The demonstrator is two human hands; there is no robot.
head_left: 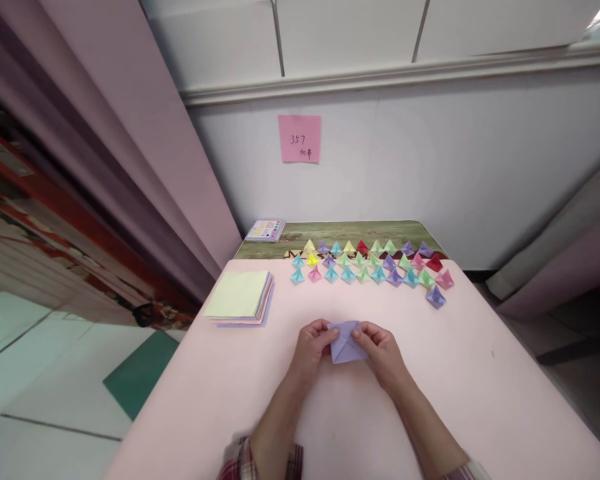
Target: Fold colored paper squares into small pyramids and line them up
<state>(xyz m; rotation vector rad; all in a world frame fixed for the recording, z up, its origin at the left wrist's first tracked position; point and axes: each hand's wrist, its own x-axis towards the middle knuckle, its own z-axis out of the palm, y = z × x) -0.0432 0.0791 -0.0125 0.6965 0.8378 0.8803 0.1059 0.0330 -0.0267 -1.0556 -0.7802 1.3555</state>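
Observation:
A small lilac square of folded origami paper (347, 348), with creases meeting near its middle, is held over the pink tabletop (260, 400). My left hand (314, 343) pinches its left side, thumb on top and fingers behind. On the opposite side my right hand (380, 347) grips it the same way, the thumb pressing near the upper right corner. Most of the fingertips are hidden behind the paper. Beyond my hands stand rows of small folded paper boats in many colours, among them a purple boat (435, 297) at the near right end and a red boat (435, 263).
A stack of coloured paper sheets (235, 293) lies left of my hands, pale yellow on top. A paper packet (265, 231) rests on the green mat (300, 231) at the back. A pink note (300, 139) is stuck to the wall. Curtains (145, 120) hang at the left.

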